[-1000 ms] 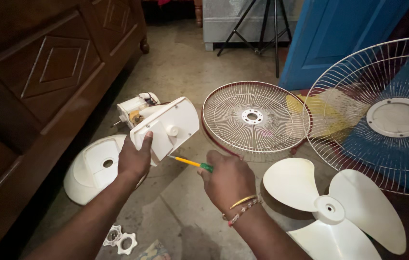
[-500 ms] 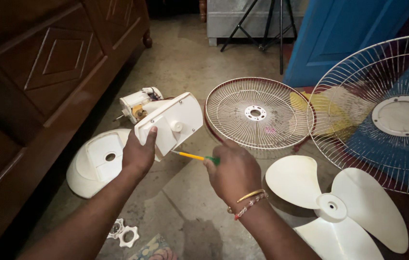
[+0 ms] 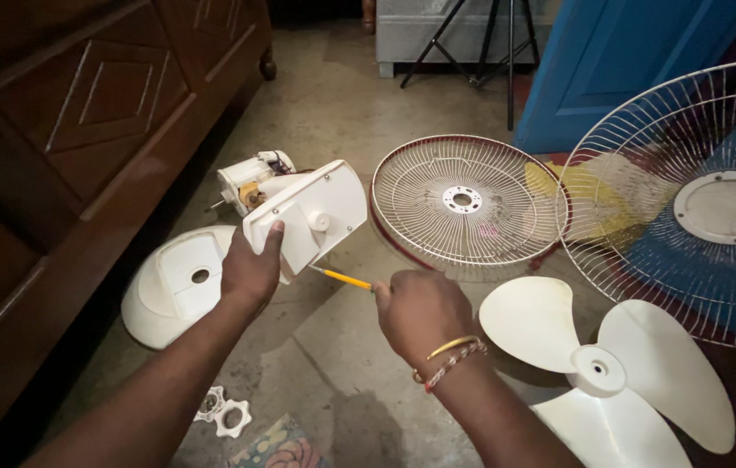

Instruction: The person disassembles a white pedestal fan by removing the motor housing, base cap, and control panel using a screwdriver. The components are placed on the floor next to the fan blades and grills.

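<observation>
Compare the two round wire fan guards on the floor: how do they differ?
The smaller round wire guard with the dark red rim lies wholly in view beside the hands; the larger pale wire guard runs off the right edge. The smaller has a small holed centre ring, the larger a broad solid white centre disc. Both are round, with radiating wires.

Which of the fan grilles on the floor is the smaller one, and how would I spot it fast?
Start at the blue door at top right. On the floor just left of its foot lies the smaller grille, flat, between the white motor housing in the left hand and the larger grille. It alone has a dark red rim and a small white hub.
</observation>
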